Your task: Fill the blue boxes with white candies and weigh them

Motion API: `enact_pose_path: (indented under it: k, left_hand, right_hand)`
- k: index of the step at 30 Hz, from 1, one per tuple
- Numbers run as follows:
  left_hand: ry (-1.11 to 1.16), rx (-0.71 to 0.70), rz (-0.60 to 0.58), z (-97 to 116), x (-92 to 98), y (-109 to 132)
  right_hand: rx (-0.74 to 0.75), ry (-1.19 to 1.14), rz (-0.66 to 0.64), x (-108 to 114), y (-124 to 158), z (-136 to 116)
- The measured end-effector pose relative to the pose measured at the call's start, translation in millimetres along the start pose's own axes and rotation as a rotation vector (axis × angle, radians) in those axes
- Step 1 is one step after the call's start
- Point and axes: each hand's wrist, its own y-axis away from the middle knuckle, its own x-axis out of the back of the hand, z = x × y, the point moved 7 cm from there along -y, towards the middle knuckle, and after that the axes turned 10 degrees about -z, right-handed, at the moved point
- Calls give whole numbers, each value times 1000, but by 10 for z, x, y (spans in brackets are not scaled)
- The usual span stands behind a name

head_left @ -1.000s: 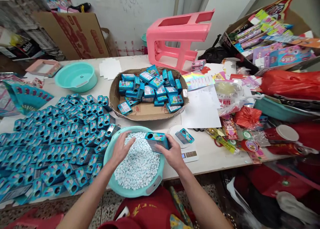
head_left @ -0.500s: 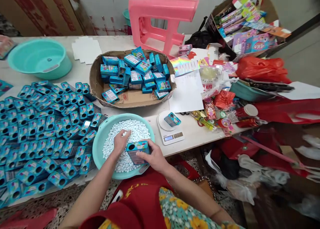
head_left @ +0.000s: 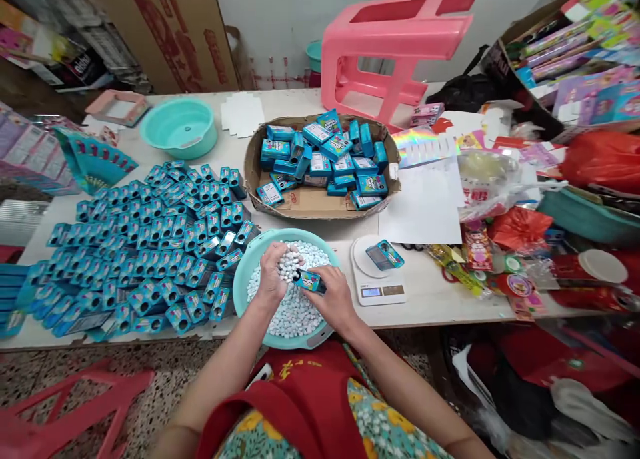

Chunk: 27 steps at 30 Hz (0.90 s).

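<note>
My left hand (head_left: 271,277) is cupped around a heap of small white candies (head_left: 290,261), above a turquoise basin (head_left: 241,276). In my right hand (head_left: 336,297) is a small blue candy box (head_left: 309,281), tilted so its dark round opening faces the heap. More white candies (head_left: 299,315) fill the basin below both hands. To the right, a white kitchen scale (head_left: 377,294) bears another blue box (head_left: 385,254). Many blue boxes with round holes (head_left: 165,262) stand packed together on my left.
Behind the basin sits a cardboard tray (head_left: 300,209) of blue boxes. A second turquoise basin (head_left: 180,145) and white cards (head_left: 242,115) lie further left. A pink stool (head_left: 395,45) rests on the table (head_left: 345,233). Packets and a red bag (head_left: 603,165) crowd the right.
My left hand has risen from the basin with a heap of candies. My right hand has tilted the box toward it. The camera view has swung left.
</note>
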Motion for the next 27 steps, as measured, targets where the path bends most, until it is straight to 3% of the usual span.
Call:
enact_pose_path:
  k: [9,20,27]
  left_hand:
    - [-21,-155,50,128,16,-48]
    - [-80,-154,22,115,-2,-84]
    - [-72,-157,29,154,12,-48]
  right_hand:
    - [24,37,-48,17,-162,-107]
    - [-39,-32,-29,15,-208,6]
    - [-14,-17,-53,-48,-210,-58]
